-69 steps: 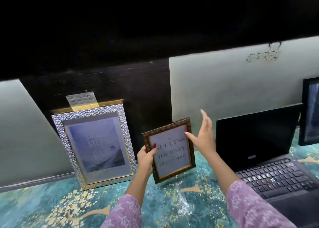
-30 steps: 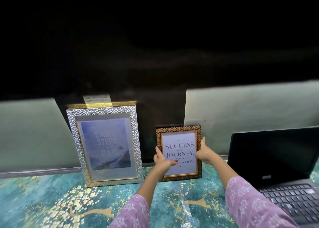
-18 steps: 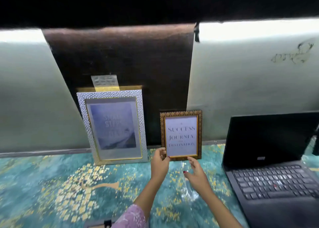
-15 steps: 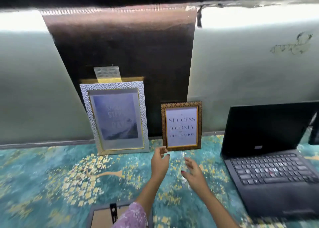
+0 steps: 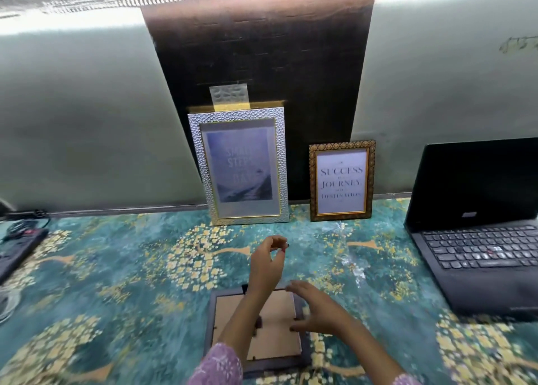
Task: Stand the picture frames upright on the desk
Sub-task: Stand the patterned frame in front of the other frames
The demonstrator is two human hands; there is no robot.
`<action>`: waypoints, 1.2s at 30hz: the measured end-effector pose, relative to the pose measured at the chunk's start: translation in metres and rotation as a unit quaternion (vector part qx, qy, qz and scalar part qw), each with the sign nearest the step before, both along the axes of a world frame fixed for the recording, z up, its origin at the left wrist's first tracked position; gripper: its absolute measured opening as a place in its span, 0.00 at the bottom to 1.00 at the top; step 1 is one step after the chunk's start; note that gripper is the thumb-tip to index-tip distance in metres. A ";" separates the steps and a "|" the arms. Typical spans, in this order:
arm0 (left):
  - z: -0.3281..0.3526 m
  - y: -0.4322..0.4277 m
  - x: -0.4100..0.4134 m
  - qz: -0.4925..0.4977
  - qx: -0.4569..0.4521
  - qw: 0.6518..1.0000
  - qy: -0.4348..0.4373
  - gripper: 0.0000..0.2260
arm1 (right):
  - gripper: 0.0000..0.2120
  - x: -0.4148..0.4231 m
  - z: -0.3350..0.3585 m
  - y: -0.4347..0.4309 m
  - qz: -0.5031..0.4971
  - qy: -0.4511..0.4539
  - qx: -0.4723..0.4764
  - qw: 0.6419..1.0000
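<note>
Two frames stand upright against the dark back panel: a large silver frame point(image 5: 238, 169) and, to its right, a small brown patterned frame point(image 5: 341, 180) with a "Success" print. A third dark frame point(image 5: 279, 341) lies face down near the desk's front edge, its tan backing showing. My left hand point(image 5: 266, 263) hovers above that frame's far edge, fingers curled loosely and holding nothing. My right hand point(image 5: 316, 312) is spread over the frame's right side, thumb near the backing; whether it touches is unclear.
An open black laptop point(image 5: 477, 227) stands at the right. A black power strip with cables point(image 5: 17, 247) lies at the left edge. The desk point(image 5: 116, 268) has a teal and gold patterned cover. Pale panels flank the dark back panel.
Both hands let go of the small brown frame, which stays upright, and drew back toward me. The view tilted down, bringing the face-down frame under my hands into sight.
</note>
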State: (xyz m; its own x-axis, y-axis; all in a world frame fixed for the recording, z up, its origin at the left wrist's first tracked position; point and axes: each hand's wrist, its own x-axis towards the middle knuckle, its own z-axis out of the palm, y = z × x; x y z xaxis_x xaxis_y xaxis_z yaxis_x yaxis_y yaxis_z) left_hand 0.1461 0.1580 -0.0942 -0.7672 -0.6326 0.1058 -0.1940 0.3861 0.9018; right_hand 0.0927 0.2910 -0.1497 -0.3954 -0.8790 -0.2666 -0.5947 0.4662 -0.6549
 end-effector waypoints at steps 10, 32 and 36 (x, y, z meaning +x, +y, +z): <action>-0.072 -0.080 0.102 0.149 -0.032 0.967 -0.203 0.09 | 0.61 0.035 -0.008 -0.027 0.196 0.165 0.225 0.940; 0.002 -0.120 0.032 0.015 0.397 0.841 -0.366 0.10 | 0.09 -0.030 0.041 -0.004 -0.204 0.028 -0.180 0.962; 0.024 -0.105 0.003 -0.080 0.402 0.833 -0.372 0.24 | 0.07 -0.063 0.047 0.010 -0.283 0.018 -0.198 0.938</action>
